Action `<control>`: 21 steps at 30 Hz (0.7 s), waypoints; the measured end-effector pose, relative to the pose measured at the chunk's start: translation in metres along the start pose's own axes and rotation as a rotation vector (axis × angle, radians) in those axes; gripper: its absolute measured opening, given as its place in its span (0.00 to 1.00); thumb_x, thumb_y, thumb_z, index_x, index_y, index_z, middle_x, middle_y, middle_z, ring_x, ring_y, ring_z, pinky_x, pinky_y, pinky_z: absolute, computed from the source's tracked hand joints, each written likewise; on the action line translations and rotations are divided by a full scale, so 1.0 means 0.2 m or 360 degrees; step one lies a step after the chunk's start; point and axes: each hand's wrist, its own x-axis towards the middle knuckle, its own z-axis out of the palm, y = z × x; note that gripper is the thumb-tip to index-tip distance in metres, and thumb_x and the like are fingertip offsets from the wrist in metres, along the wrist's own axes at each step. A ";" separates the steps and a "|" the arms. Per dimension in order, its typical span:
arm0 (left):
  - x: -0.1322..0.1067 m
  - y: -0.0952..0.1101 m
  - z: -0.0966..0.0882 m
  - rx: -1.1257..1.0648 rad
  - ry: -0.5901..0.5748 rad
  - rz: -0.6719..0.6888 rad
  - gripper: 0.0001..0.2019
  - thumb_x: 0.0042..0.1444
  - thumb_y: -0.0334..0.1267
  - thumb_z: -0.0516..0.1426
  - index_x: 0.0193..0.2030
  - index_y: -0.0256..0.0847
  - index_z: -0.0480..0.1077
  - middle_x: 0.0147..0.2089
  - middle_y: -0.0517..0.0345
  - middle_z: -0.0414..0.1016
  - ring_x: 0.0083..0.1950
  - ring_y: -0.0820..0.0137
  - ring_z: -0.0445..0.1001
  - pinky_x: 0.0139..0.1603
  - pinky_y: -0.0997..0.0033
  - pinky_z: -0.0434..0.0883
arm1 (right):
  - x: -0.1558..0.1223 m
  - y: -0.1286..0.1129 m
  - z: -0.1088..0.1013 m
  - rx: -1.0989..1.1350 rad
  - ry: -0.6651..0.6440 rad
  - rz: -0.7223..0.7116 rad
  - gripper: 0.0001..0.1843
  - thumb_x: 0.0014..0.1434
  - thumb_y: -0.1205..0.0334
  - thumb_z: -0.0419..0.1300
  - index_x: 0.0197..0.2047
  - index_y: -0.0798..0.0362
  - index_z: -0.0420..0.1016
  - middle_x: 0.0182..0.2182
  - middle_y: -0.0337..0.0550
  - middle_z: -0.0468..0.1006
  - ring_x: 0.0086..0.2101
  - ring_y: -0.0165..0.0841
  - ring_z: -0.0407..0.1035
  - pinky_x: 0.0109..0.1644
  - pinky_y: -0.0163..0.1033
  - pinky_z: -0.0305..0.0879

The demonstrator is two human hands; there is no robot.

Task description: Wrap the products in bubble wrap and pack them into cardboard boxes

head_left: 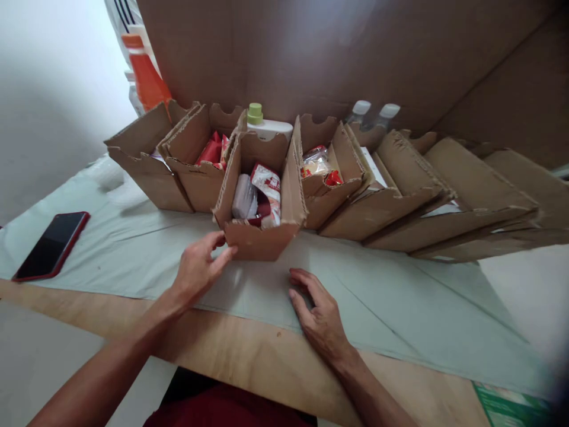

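My left hand (202, 267) is at the front left corner of a cardboard box (260, 242), thumb over the front panel and fingers against the side. This box sticks out ahead of its row. Inside it lie a white and red packet (268, 185), a clear plastic-wrapped bundle (244, 198) and something dark red, partly covered. On the pale green cloth (368, 284), right of the box, rests my right hand (317, 311). Its fingers are loosely bent and apart, and it holds nothing.
Several similar boxes (391, 210) stand on both sides, those at right leaning. Behind them are an orange bottle (149, 77), a white bottle with green cap (271, 127) and a large cardboard panel (288, 53). A phone (52, 244) lies at left, near the wooden table edge (249, 350).
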 end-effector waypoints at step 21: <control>0.34 -0.06 0.29 -0.0299 -0.0352 -0.0036 0.17 0.55 0.40 0.58 0.50 0.39 0.75 0.47 0.47 0.83 0.47 0.61 0.80 0.53 0.56 0.76 | -0.01 0.03 0.00 -0.0157 -0.0040 -0.0233 0.11 0.69 0.64 0.57 0.48 0.48 0.81 0.50 0.50 0.84 0.49 0.42 0.80 0.52 0.52 0.79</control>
